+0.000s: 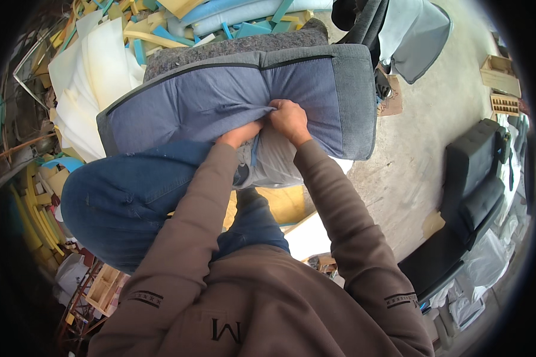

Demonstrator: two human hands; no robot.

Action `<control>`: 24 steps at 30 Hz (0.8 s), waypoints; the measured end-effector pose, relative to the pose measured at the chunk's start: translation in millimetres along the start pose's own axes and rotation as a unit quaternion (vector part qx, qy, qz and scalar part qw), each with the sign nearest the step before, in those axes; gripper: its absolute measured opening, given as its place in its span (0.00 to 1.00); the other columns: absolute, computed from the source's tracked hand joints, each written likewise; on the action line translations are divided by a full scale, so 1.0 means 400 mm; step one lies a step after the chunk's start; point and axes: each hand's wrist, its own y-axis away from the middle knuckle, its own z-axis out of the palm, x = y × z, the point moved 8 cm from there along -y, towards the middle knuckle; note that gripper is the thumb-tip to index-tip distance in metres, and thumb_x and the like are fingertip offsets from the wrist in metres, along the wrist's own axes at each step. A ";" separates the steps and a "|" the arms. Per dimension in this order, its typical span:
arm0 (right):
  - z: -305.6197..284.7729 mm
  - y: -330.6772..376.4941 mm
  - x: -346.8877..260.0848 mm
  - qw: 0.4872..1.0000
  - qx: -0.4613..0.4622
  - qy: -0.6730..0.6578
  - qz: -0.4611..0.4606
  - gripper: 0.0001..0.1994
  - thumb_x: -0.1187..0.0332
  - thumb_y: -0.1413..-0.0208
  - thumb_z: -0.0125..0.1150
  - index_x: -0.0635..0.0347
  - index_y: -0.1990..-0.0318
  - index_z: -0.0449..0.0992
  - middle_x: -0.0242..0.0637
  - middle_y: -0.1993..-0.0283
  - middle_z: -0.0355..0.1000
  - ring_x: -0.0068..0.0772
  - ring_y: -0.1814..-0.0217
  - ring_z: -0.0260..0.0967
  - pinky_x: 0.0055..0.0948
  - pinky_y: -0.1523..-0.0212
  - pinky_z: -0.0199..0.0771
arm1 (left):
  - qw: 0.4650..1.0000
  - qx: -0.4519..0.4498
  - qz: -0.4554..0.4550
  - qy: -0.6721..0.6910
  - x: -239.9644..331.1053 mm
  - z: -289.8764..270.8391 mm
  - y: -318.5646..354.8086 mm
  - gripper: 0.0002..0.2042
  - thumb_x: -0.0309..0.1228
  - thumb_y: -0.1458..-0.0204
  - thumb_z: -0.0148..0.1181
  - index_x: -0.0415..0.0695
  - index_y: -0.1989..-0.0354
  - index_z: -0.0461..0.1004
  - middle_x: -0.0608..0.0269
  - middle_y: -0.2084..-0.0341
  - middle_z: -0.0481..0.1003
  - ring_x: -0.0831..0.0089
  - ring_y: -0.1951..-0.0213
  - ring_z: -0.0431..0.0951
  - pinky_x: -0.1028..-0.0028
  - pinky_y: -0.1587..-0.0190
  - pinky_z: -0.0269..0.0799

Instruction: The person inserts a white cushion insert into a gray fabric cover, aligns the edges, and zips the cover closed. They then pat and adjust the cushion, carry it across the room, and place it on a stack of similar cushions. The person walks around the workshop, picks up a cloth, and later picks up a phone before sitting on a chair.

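Observation:
A large blue-grey fabric cushion (pixel 220 95) with grey side panels rests against my raised left knee (pixel 119 196). My right hand (pixel 289 119) is closed on a fold of the blue cover at the cushion's lower edge. My left hand (pixel 239 134) is pushed into the cover's opening beside it, fingers mostly hidden. Pale grey lining or filling (pixel 274 163) shows below the opening between my forearms.
Piles of white, yellow and blue foam offcuts (pixel 107 59) lie to the left and behind. A black upholstered seat (pixel 470 184) stands at the right on the concrete floor (pixel 423 131). Wooden frames (pixel 500 74) sit at the far right, grey fabric pieces (pixel 411 35) at the top.

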 end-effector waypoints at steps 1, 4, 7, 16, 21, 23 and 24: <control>0.006 -0.015 0.008 1.000 0.001 0.001 0.003 0.18 0.65 0.47 0.61 0.44 0.51 0.91 0.49 0.53 0.85 0.53 0.47 0.84 0.45 0.43 0.82 | 0.999 -0.024 -0.015 -0.022 -0.006 0.001 0.003 0.17 0.40 0.38 0.61 0.47 0.46 0.82 0.49 0.44 0.83 0.50 0.44 0.82 0.56 0.37 0.74; 0.016 -0.067 0.018 1.000 0.020 -0.016 -0.014 0.18 0.66 0.47 0.60 0.46 0.51 0.90 0.49 0.52 0.85 0.52 0.46 0.84 0.44 0.43 0.81 | 0.999 -0.018 -0.004 -0.036 0.000 -0.005 0.025 0.11 0.34 0.42 0.64 0.41 0.56 0.81 0.47 0.58 0.84 0.50 0.59 0.83 0.55 0.52 0.77; 0.038 -0.099 0.036 1.000 -0.015 -0.017 0.005 0.19 0.66 0.47 0.59 0.46 0.50 0.90 0.49 0.50 0.85 0.52 0.45 0.83 0.43 0.42 0.81 | 0.992 -0.029 -0.083 0.088 -0.025 0.033 0.043 0.06 0.27 0.45 0.64 0.38 0.62 0.80 0.46 0.70 0.81 0.55 0.69 0.80 0.58 0.61 0.75; 0.009 -0.076 0.025 0.998 -0.051 -0.023 -0.012 0.17 0.59 0.46 0.69 0.47 0.49 0.90 0.47 0.51 0.86 0.51 0.44 0.83 0.43 0.42 0.81 | 0.989 0.115 -0.028 0.092 0.024 -0.026 0.046 0.15 0.22 0.49 0.63 0.42 0.52 0.82 0.45 0.58 0.83 0.46 0.56 0.83 0.56 0.48 0.77; 0.027 -0.064 0.020 0.995 -0.094 -0.028 -0.015 0.20 0.54 0.47 0.74 0.46 0.47 0.90 0.46 0.47 0.86 0.49 0.42 0.83 0.43 0.41 0.81 | 0.988 0.155 -0.027 -0.002 0.077 -0.079 0.070 0.20 0.28 0.52 0.66 0.45 0.48 0.84 0.47 0.55 0.85 0.44 0.51 0.83 0.54 0.44 0.76; 0.024 -0.065 0.026 0.997 -0.071 -0.026 -0.013 0.19 0.55 0.46 0.73 0.46 0.48 0.90 0.45 0.48 0.86 0.49 0.42 0.83 0.44 0.41 0.81 | 0.988 0.145 -0.044 0.005 0.069 -0.069 0.054 0.17 0.32 0.48 0.64 0.50 0.49 0.87 0.43 0.50 0.84 0.39 0.47 0.83 0.51 0.41 0.76; 0.023 -0.066 0.029 0.998 -0.063 -0.024 -0.013 0.19 0.55 0.46 0.73 0.45 0.48 0.90 0.45 0.48 0.86 0.49 0.42 0.83 0.44 0.41 0.80 | 0.990 0.131 -0.043 0.001 0.063 -0.056 0.045 0.17 0.31 0.47 0.64 0.49 0.49 0.87 0.43 0.50 0.85 0.40 0.47 0.83 0.52 0.41 0.77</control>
